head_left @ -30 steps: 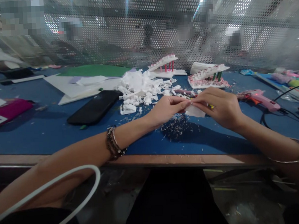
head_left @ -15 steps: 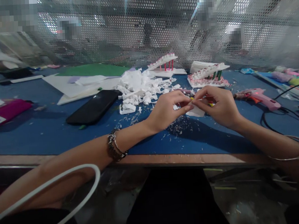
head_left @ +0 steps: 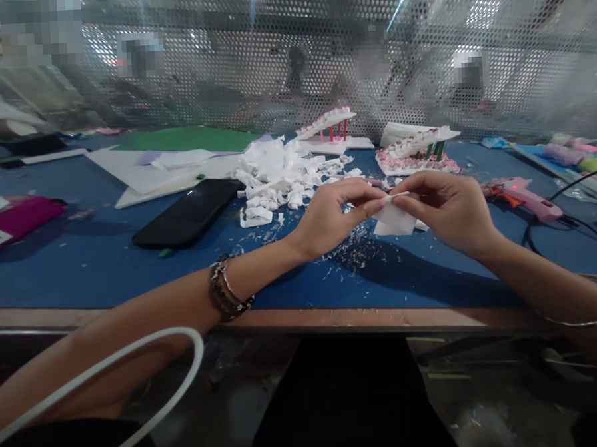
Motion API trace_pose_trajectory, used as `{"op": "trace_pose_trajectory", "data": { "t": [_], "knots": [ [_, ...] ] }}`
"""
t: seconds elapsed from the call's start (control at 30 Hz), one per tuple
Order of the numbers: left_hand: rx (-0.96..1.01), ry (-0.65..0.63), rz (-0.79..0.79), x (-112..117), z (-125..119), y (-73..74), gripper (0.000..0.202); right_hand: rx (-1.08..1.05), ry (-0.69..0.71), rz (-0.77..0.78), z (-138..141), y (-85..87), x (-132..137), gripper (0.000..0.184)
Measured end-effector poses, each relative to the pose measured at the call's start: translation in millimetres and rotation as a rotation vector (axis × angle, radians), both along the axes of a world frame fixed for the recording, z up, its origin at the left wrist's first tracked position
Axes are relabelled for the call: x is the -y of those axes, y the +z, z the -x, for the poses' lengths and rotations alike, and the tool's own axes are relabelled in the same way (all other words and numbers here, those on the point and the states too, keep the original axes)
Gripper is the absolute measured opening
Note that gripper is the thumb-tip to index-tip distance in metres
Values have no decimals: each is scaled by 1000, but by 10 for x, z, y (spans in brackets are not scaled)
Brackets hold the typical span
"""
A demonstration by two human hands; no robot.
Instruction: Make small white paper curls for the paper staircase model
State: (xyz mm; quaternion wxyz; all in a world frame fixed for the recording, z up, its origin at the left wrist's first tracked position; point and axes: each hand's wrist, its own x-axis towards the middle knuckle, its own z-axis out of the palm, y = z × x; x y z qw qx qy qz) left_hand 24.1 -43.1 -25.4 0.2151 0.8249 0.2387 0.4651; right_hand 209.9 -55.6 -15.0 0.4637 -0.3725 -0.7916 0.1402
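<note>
My left hand (head_left: 339, 213) and my right hand (head_left: 446, 206) meet over the table, thumbs and fingertips pinched together. Between them is a thin white strip (head_left: 400, 195), which looks like paper or foam; its exact kind is hard to make out. A white square piece (head_left: 394, 221) shows just below the fingertips, and I cannot tell whether it hangs from them or lies on the table. White shavings (head_left: 352, 250) are scattered under the hands. Close to the left hand is a heap of torn white scraps (head_left: 273, 175).
A black phone (head_left: 188, 214) lies on the blue tabletop (head_left: 105, 273). At right is a pink glue gun (head_left: 524, 197) with a black cable. Two small stair-like models (head_left: 328, 123) stand behind, before a perforated metal screen (head_left: 220, 74). Green sheet (head_left: 184, 140) and magenta pouch (head_left: 23, 221) are at left.
My right hand has shifted slightly right, away from the left. The thin white strip now shows between the fingertips, where a bit of yellow showed before.
</note>
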Motion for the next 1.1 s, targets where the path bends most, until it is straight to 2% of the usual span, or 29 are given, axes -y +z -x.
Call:
{"op": "trace_pose_trajectory", "data": {
  "t": [0.23,0.37,0.43,0.53,0.7,0.8,0.93,1.1],
  "knots": [
    [214,-119,309,68,-38,36,23,-125,147,114,8,16,50,7],
    [305,-263,379,73,-66,48,25,-193,238,113,27,16,87,5],
    [337,-293,385,66,-80,33,22,-205,247,97,39,15,104,4],
    [375,-264,350,68,-92,7,15,-216,209,48,50,7,110,2],
    [319,-76,223,139,-87,13,9,-190,125,-71,51,-31,79,3],
    [281,-14,174,182,-89,26,10,-165,107,-150,52,-50,67,5],
    [272,17,166,200,-102,21,11,-130,89,-230,66,-59,73,6],
    [246,-32,143,187,-104,-3,15,-113,79,-314,68,-55,86,8]
  ]
}}
